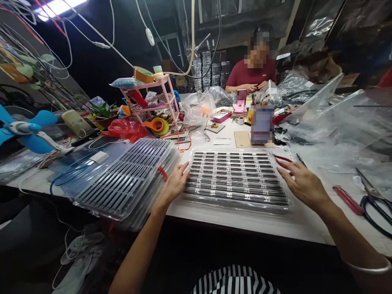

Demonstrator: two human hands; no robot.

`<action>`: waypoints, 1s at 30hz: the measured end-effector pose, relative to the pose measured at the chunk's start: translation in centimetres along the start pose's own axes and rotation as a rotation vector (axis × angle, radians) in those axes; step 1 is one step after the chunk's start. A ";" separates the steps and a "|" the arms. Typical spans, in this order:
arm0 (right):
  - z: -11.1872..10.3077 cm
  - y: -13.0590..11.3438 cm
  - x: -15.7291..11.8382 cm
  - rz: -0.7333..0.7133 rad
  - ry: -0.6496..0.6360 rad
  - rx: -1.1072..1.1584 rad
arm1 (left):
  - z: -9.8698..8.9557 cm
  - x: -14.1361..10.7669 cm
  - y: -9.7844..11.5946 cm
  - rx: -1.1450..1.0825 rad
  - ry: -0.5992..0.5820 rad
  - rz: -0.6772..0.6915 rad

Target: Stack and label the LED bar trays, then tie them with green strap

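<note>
A clear plastic tray filled with rows of dark strips lies on the white table in front of me. My left hand is at its left edge, thumb and fingers on the rim. On the right edge rests my right hand, its fingers spread along the side. To the left of my left hand stands a tilted stack of similar trays, the top one showing long grey strips, with a red piece at its right side.
Scissors and a red-handled cutter lie at the right. A pink rack, red bag and blue fan stand at the left. Across the table sits a person near plastic bags.
</note>
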State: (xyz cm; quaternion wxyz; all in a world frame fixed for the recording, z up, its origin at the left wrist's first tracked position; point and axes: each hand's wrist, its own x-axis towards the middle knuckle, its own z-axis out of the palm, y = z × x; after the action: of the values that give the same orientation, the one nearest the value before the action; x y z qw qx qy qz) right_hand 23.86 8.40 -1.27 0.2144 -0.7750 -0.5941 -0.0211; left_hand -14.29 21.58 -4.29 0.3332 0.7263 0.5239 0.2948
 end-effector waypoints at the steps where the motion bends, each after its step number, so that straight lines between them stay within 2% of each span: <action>1: 0.5 -0.2 0.4 -0.073 0.003 -0.019 | 0.2 0.2 0.2 0.032 -0.021 0.030; 3: 1.5 -0.7 0.9 -0.158 -0.058 -0.110 | 0.8 0.4 0.6 0.077 -0.071 0.080; 6: 3.0 -1.7 0.9 -0.164 -0.175 -0.298 | 1.9 0.2 0.7 0.223 -0.107 0.134; 10: 3.9 -2.0 0.8 -0.240 -0.190 -0.340 | 2.5 0.1 0.8 0.410 -0.086 0.159; 14: 2.9 1.1 0.9 -0.366 -0.185 -0.029 | 0.2 -1.2 1.3 0.336 -0.209 0.177; 18: 0.9 5.7 0.1 -0.436 -0.342 0.376 | -2.7 -5.3 1.2 0.229 -0.364 0.268; 20: 0.2 6.9 -0.8 -0.470 -0.386 0.424 | -2.9 -7.3 0.5 0.256 -0.405 0.338; 22: -0.4 7.2 -1.7 -0.488 -0.386 0.365 | -2.2 -8.8 -0.6 0.307 -0.344 0.394; 25: -1.0 6.8 -2.4 -0.512 -0.350 0.276 | -0.4 -9.7 -2.3 0.339 -0.141 0.456; 28: -1.6 6.4 -2.2 -0.565 -0.320 0.286 | 0.2 -9.3 -2.9 0.280 -0.033 0.525; 30: -2.1 6.2 -1.3 -0.578 -0.316 0.340 | -0.1 -8.1 -2.3 0.179 0.001 0.518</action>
State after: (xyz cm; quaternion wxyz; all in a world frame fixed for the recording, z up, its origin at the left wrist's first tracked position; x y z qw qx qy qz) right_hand 29.68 5.21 -1.69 0.2308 -0.5224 -0.8092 0.1379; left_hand -17.89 14.40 -6.70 0.1809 0.8625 0.3449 0.3232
